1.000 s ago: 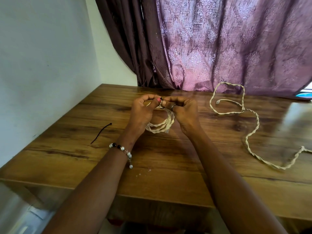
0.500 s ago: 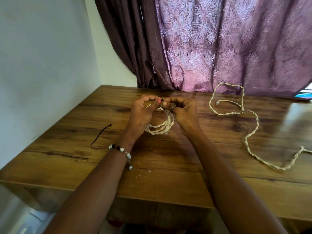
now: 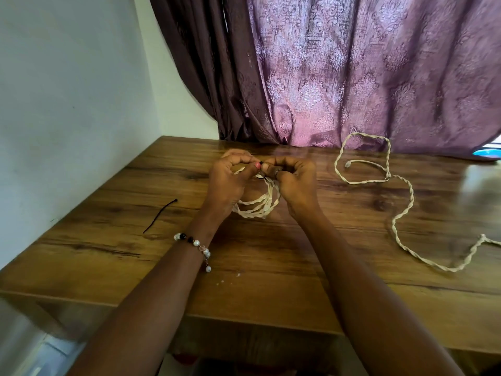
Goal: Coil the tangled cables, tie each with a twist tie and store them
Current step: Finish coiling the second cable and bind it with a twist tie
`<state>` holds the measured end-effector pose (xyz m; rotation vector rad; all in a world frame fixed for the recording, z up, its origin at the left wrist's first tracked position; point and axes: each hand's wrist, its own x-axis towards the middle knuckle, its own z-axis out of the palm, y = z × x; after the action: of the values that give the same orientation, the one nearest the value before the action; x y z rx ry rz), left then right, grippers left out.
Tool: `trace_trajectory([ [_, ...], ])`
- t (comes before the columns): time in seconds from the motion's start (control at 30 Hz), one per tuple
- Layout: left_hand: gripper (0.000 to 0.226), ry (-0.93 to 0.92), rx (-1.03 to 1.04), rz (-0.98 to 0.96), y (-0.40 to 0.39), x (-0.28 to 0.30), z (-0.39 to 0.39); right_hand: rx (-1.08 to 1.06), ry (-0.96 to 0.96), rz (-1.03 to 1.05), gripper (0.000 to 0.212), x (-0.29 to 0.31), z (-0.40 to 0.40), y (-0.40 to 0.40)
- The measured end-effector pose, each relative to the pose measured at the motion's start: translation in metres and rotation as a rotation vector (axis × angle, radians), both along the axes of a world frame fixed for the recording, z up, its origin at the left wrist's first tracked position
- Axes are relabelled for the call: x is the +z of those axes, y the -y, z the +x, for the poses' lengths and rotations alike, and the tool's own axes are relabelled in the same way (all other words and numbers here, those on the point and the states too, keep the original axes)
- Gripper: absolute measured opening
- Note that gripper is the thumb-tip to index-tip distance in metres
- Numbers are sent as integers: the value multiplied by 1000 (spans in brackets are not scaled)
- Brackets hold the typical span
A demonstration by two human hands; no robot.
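Two cream cables on the wooden table [image 3: 113, 261], head view only. One is a coiled cable [image 3: 260, 204], held upright between both hands at table centre, its loop hanging toward the person; its top sits at the fingertips. Left hand [image 3: 230, 180] and right hand [image 3: 294, 180] are both curled, tips meeting, pinching a black twist tie [image 3: 260, 169] at the coil's top; likely mid-twist. Second is a loose cable [image 3: 401, 204], uncoiled, well right of the hands, long axis running far-to-near; right hand is nearer. One spare twist tie [image 3: 160, 216] lies left, nearer the left hand. Count: cables 2, ties 2. Storage place not visible.
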<state>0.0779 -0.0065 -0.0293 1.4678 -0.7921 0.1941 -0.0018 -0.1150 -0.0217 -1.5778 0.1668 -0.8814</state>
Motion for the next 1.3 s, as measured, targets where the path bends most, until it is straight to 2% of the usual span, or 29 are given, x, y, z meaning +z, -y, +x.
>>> trace_trajectory([
  [0.17,8,-31,14,-9,-2,-1,0,-121,-20,-276,8,-1,4,-2],
  [0.23,7,-82,1,-22,-3,0,0,-120,3,-259,9,-2,5,-4],
  [0.37,13,-252,-28,-78,-2,2,-3,-38,22,-99,13,3,3,-5],
  [0.53,12,-359,-67,-103,-1,4,-4,4,32,21,22,2,4,-5],
  [0.77,4,-368,-70,-101,-2,5,-7,35,6,-32,20,2,4,-1],
  [1.3,3,-391,-49,-82,-3,7,-9,56,-20,-50,18,4,1,-1],
])
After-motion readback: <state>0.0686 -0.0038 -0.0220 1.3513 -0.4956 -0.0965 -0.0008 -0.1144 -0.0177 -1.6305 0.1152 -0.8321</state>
